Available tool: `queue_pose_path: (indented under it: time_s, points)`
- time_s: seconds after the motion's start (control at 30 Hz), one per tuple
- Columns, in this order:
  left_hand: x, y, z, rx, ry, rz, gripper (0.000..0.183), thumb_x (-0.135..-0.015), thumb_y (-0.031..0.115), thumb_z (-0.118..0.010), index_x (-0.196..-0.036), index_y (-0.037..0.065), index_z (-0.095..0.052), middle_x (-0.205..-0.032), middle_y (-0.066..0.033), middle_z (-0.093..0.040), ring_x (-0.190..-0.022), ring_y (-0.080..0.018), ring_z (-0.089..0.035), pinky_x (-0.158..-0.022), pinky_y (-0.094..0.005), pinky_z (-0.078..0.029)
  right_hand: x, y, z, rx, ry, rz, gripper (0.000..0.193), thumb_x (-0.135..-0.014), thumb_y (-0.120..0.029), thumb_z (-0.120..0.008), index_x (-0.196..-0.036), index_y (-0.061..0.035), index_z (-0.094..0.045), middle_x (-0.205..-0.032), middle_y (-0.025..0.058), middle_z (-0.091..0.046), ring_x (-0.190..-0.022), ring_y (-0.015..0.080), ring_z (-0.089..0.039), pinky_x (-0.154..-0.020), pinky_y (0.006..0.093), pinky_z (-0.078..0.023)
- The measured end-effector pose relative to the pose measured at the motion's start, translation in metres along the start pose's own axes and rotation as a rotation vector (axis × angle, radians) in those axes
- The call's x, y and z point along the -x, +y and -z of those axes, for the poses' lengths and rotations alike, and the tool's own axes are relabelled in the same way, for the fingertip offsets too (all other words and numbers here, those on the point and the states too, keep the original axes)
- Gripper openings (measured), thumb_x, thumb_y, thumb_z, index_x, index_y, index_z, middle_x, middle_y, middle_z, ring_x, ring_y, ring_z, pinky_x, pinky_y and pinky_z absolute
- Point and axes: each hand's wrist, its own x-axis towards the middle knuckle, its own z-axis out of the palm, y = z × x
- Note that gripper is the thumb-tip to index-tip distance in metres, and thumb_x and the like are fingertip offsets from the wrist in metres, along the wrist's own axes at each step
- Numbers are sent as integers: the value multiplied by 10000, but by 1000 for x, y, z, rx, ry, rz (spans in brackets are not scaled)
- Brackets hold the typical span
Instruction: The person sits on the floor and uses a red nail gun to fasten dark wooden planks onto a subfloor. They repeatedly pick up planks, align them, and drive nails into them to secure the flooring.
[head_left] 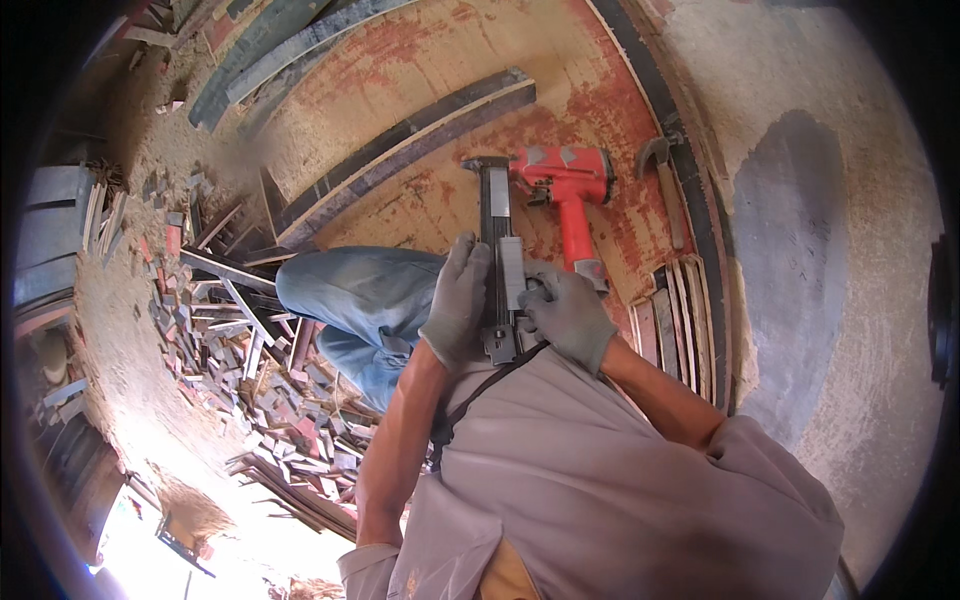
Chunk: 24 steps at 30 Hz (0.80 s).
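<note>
A red pneumatic nail gun (575, 178) lies on the stained board in front of me. Its long dark magazine (489, 228) points back towards my lap. My left hand (456, 300), in a grey glove, is closed along the magazine's left side, its fingertips pointing away from me. On the other side, my gloved right hand (572, 320) has its fingers curled against a pale strip of nails (512, 268) lying along the magazine. Part of the strip's lower end is hidden by those fingers. The gun's red handle stands just beyond my right hand.
A wooden-handled hammer (668, 195) lies right of the gun on the large stained board (425, 212). Long dark-edged planks (405, 155) cross its left side. Short wood strips (668, 325) stack by my right forearm. Scrap wood (290, 400) litters the left floor.
</note>
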Motion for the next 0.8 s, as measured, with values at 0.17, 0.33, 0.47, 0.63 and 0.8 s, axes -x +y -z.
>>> queue_pose_path:
  time_s: [0.17, 0.33, 0.47, 0.63, 0.8]
  points:
    - [4, -2, -1, 33, -31, 39, 231, -1009, 204, -509, -1176, 45, -488, -910, -8, -544, -798, -75, -522, -694, -234, -466, -7, -6, 21, 143, 37, 168, 307, -965, -135, -571, -1229, 22, -578, -835, 65, -663, -647, 106, -625, -592, 269, -527]
    - [23, 15, -15, -103, -15, 3, 334, -949, 93, -589, -1247, 32, -449, -958, -25, -555, -810, -72, -517, -718, -229, -461, -33, 7, 70, 30, 374, 75, 324, -980, -230, -587, -1197, 10, -584, -890, 54, -654, -749, 108, -636, -657, 257, -529]
    - [40, 26, -25, -24, -61, 109, 475, -894, 83, -656, -1297, 17, -414, -996, -47, -559, -828, -98, -550, -725, -245, -484, -83, 39, 86, -767, -149, -247, 396, -975, -285, -593, -1223, 21, -546, -768, 10, -566, -688, 84, -562, -625, 241, -486]
    - [59, 30, -21, -620, -5, -249, 732, -779, 167, -764, -1359, -32, -364, -1229, -203, -491, -1074, -312, -561, -903, -380, -482, -110, 55, 79, -1196, -404, -233, 424, -990, -236, -539, -1278, 70, -482, -674, -52, -378, -560, 71, -377, -521, 236, -355]
    - [68, 27, -34, -800, 232, -405, 769, -794, 160, -735, -1424, -40, -341, -1387, -301, -441, -1260, -436, -483, -1006, -434, -442, -93, 39, 94, -1388, -372, -194, 186, -968, -188, -545, -1043, -22, -509, -688, -46, -398, -585, 87, -400, -557, 261, -360]
